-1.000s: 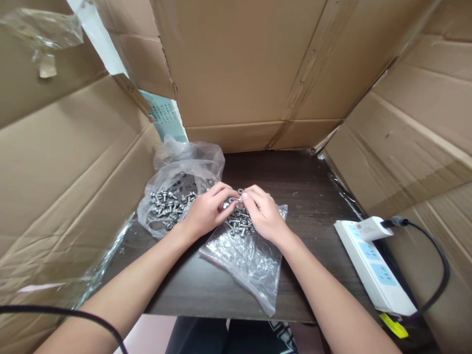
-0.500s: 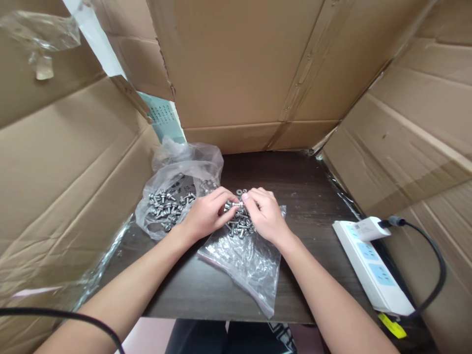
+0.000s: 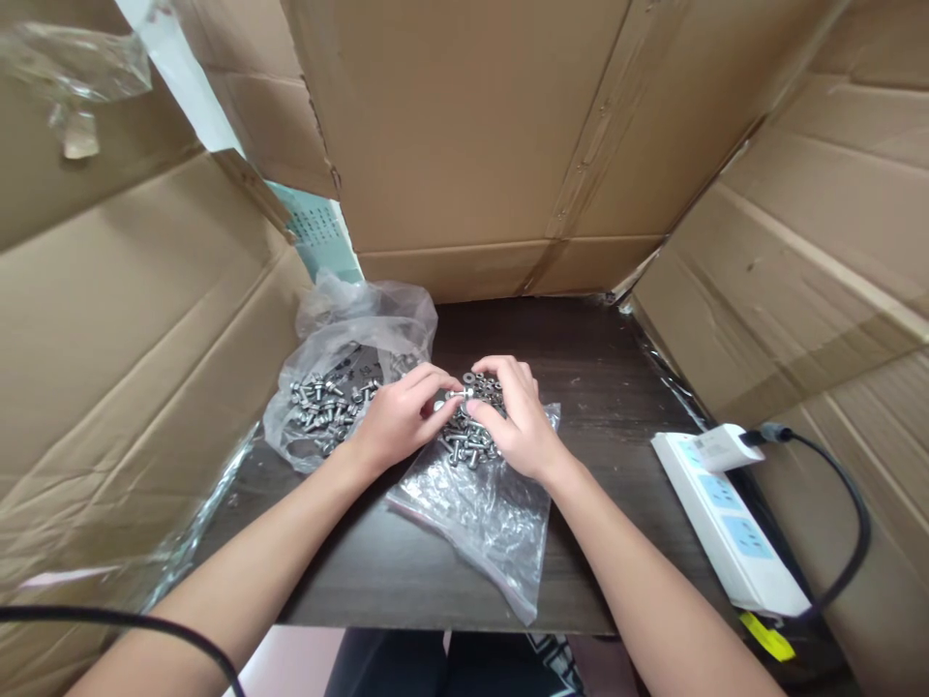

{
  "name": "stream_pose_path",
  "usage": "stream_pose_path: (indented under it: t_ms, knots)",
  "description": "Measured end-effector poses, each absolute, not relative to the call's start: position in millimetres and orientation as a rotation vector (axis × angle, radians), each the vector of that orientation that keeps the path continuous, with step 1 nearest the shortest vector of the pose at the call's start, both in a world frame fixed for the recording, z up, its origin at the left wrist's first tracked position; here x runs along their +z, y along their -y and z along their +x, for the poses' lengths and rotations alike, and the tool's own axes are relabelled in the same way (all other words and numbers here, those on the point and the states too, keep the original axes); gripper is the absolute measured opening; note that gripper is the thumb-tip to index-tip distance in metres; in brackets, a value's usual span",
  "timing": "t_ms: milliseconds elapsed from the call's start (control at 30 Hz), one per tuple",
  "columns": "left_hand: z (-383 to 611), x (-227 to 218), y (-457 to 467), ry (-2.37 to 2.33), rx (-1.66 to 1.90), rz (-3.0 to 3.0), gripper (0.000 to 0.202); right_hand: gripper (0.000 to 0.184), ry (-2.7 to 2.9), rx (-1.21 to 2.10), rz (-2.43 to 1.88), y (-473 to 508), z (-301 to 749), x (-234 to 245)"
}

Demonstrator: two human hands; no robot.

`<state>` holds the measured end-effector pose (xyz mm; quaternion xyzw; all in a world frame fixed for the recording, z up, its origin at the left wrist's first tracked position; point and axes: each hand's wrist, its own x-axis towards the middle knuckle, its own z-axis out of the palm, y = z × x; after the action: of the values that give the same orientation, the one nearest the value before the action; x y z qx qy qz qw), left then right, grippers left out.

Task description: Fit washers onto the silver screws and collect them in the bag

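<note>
A small bolt (image 3: pixel 457 394) is sitting between my two hands, pinched at its left end by the fingertips of my left hand (image 3: pixel 396 421) and at its right end by those of my right hand (image 3: pixel 512 421). Both hands are drawn together over the middle of the dark table (image 3: pixel 602 368), closed on that one piece. Whether a washer or nut is already riding on the shank, I cannot tell; it is too small.

Just below my fingers a loose heap of bolts (image 3: pixel 471 440) is lying on a flat clear bag (image 3: pixel 486 513), whose near corner is reaching the near table edge. To the left, a second, crumpled plastic bag (image 3: pixel 341 387) is holding more bolts. Far behind, cardboard walls (image 3: pixel 471 136) are closing the space in. On the right a white power strip (image 3: pixel 726 523) is lying with a black cable plugged in.

As I judge it, the grip is slight: a slip would drop the piece into the heap, where it would be lost among its like. The slick bag could also slide under my wrists and spill hardware off the near edge.
</note>
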<state>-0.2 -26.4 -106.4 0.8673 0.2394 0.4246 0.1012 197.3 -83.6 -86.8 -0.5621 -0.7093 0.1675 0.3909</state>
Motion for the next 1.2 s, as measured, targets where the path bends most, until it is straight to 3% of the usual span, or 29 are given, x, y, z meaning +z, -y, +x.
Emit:
stream_pose_path:
  t_ms: [33,100,233,367,500,700,1033,1200]
  knots:
    - [0.0,-106.3,26.6,-0.704,1.248,2.565,0.008,0.016,1.806,0.436,-1.432,82.9,197.2,-87.2]
    - [0.4,-106.0,27.0,-0.700,1.240,2.569,0.008,0.029,1.828,0.444,-1.427,80.9,196.8,-88.7]
    - [1.2,-105.1,27.4,-0.696,1.257,2.561,0.008,0.029,1.849,0.459,-1.383,78.7,196.3,-90.5]
    - [2.1,-104.1,28.5,-0.680,1.246,2.553,0.007,0.052,1.790,0.476,-1.402,80.2,197.4,-88.2]
    - [2.2,-104.2,28.3,-0.684,1.276,2.512,0.007,0.026,1.696,0.488,-1.273,82.8,200.1,-83.9]
    - [2.4,-104.3,26.5,-0.747,1.335,2.479,0.005,0.044,1.803,0.463,-1.360,81.4,202.4,-85.5]
    - [1.0,-104.7,25.9,-0.762,1.325,2.476,0.006,0.009,1.764,0.378,-1.225,81.5,197.6,-87.2]
    - [-0.4,-104.1,25.7,-0.743,1.296,2.519,0.007,0.012,1.693,0.368,-1.221,81.2,198.1,-87.1]
